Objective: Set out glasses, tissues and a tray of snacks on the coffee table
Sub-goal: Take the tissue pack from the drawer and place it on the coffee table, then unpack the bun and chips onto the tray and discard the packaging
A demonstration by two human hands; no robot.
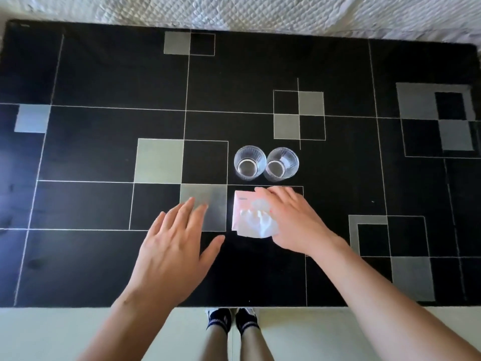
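Two clear ribbed glasses stand upright side by side on the black coffee table (104,74), the left glass (249,162) touching the right glass (281,164). Just in front of them lies a pale pink pack of tissues (250,214), flat on the table. My right hand (294,220) rests on the pack's right half, fingers spread over it and pointing toward the glasses. My left hand (177,243) hovers flat over the table to the left of the pack, fingers apart and holding nothing. No tray of snacks is in view.
The table carries a pattern of white lines and grey squares. A white quilted cover (260,11) runs along its far edge. The near edge meets a pale floor where my feet in dark socks (233,321) stand.
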